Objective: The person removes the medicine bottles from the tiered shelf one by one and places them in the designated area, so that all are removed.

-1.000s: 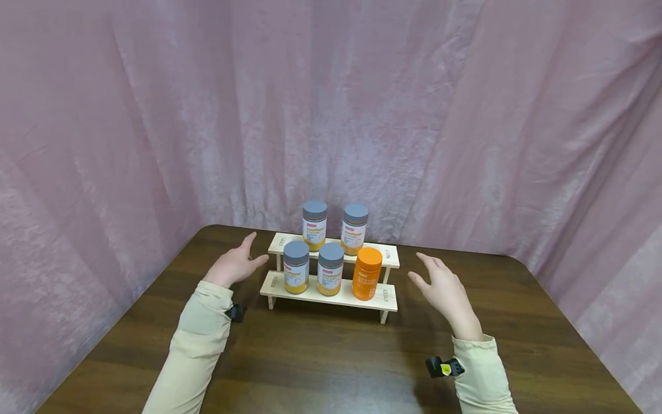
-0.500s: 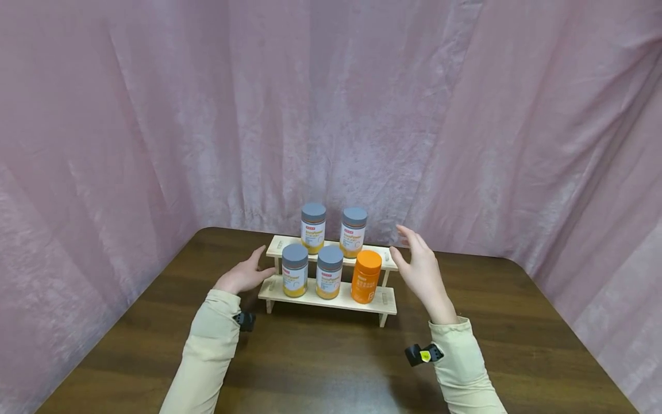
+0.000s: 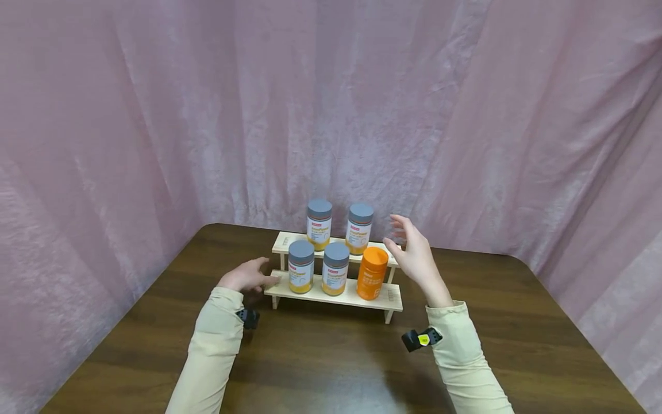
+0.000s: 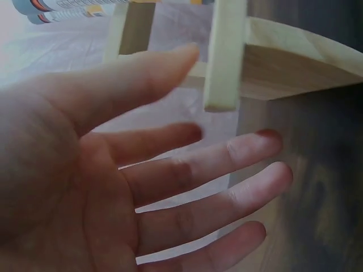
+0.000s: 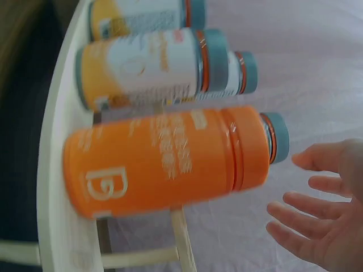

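A two-tier wooden stand (image 3: 348,293) holds upright jars. Two grey-lidded jars, the back left jar (image 3: 319,225) and the back right jar (image 3: 359,230), stand on its upper tier. Along the lower tier are two more, the front left jar (image 3: 301,268) and the middle jar (image 3: 335,270), plus an orange jar (image 3: 372,275) on the right. My left hand (image 3: 247,277) is at the stand's left end, fingers apart; in the left wrist view its thumb is by a wooden leg (image 4: 226,62), contact unclear. My right hand (image 3: 418,257), empty with loosely bent fingers, hovers near the upper tier's right end.
A dark brown wooden table (image 3: 320,356) carries the stand near its far edge. Behind the table hangs a pink curtain (image 3: 331,115). Each sleeve bears a small black wrist camera, the left camera (image 3: 249,318) and the right camera (image 3: 414,340).
My left hand has moved right to the stand's left end. The right hand has moved left and forward toward its right end. The jars stay in their places.
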A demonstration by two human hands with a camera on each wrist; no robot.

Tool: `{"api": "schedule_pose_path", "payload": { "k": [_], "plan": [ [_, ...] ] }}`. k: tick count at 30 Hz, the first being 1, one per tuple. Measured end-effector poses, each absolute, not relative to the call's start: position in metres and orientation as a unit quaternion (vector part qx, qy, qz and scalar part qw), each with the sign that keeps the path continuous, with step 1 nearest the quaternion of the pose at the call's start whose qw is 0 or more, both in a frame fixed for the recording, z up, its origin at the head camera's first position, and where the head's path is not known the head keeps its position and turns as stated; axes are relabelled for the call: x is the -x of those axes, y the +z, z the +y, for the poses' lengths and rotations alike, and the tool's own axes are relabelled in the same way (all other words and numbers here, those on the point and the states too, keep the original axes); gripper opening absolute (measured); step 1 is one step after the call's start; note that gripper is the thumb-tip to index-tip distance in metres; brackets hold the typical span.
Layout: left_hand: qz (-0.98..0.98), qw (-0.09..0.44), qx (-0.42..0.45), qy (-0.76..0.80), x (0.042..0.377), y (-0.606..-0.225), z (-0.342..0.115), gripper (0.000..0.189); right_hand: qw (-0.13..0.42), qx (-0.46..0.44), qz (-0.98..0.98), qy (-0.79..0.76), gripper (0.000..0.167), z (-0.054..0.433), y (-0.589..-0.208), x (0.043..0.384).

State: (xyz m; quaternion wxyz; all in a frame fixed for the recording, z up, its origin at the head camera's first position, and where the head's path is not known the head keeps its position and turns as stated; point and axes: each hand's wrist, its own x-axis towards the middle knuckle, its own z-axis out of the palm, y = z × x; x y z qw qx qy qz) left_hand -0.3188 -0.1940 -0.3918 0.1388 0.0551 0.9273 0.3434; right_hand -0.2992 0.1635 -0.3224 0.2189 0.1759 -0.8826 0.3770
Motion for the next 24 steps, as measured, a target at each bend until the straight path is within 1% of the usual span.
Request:
{"api": "schedule_pose_path", "payload": {
  "k": [6, 9, 13, 17, 24],
  "plan": [
    [0.921, 0.156, -0.053, 0.354, 0.324, -0.398, -0.195, 0.069, 0.172, -0.158, -0.872, 0.431, 0.056, 0.156, -0.321, 0.306],
    [0.914, 0.165, -0.055, 0.366, 0.325, -0.398, -0.195, 0.066, 0.158, -0.144, -0.867, 0.449, 0.059, 0.152, -0.321, 0.312],
    [0.903, 0.177, -0.068, 0.386, 0.326, -0.399, -0.195, 0.061, 0.130, -0.145, -0.874, 0.446, 0.068, 0.146, -0.318, 0.322],
    [0.894, 0.177, -0.075, 0.405, 0.327, -0.401, -0.194, 0.059, 0.097, -0.155, -0.888, 0.421, 0.077, 0.137, -0.310, 0.329],
    [0.898, 0.166, -0.061, 0.403, 0.325, -0.404, -0.190, 0.053, 0.082, -0.150, -0.886, 0.430, 0.081, 0.128, -0.308, 0.336]
  ]
}}
